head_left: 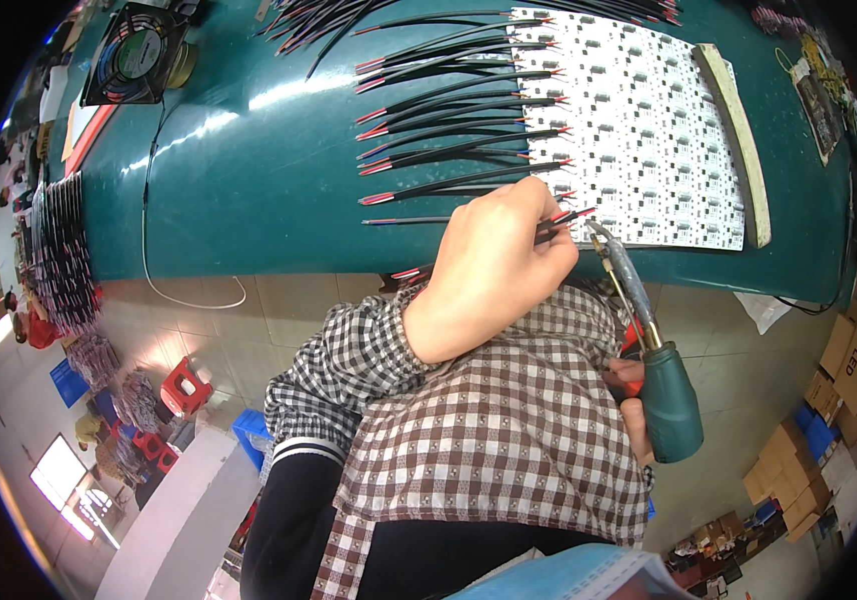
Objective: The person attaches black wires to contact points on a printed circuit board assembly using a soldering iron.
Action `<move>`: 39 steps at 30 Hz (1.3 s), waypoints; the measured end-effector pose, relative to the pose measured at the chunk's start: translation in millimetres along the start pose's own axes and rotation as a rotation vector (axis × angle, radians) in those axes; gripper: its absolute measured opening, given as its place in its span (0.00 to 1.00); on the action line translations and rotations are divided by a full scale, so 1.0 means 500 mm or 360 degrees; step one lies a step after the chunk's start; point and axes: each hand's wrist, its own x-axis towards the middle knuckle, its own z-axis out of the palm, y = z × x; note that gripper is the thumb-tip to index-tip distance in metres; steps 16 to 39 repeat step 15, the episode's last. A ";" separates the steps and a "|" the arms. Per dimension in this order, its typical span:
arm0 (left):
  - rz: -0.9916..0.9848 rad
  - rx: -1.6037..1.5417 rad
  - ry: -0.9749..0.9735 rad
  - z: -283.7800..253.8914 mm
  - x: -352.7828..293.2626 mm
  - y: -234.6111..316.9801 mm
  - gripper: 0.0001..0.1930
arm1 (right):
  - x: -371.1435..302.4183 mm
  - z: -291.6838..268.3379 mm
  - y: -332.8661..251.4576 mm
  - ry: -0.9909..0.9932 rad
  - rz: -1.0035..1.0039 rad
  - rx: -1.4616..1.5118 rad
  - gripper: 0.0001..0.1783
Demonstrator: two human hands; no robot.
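Observation:
My left hand [494,262] is closed in a pinch on a black cable [554,228] whose bare red and black wire ends reach the near edge of a white circuit board panel [639,130]. In my right hand [633,412] is a soldering iron [671,405] with a green handle and a bent metal front; only some fingers show behind the handle. Its tip sits at the panel's lower left corner, close beside the wire ends. More black cables [449,110] lie in a row, their right ends on the panel's left edge.
A dark bar [734,145] lies along the panel's right side on the green table [249,190]. At the far left stands a small fan [136,52] with a trailing cord. Bundled cables [59,255] hang at the left edge; cardboard boxes [794,475] stand at lower right.

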 end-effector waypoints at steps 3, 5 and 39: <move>-0.0018 -0.0011 -0.0059 -0.009 0.005 0.006 0.07 | 0.008 -0.005 -0.003 -0.0089 -0.0113 -0.0122 0.27; -0.0020 -0.0014 -0.0106 -0.021 0.005 0.009 0.07 | 0.010 0.008 -0.001 -0.0034 -0.0141 0.0020 0.28; -0.0590 -0.0016 0.0181 -0.315 -0.006 0.039 0.09 | 0.062 -0.037 -0.018 0.0437 -0.0233 0.0259 0.38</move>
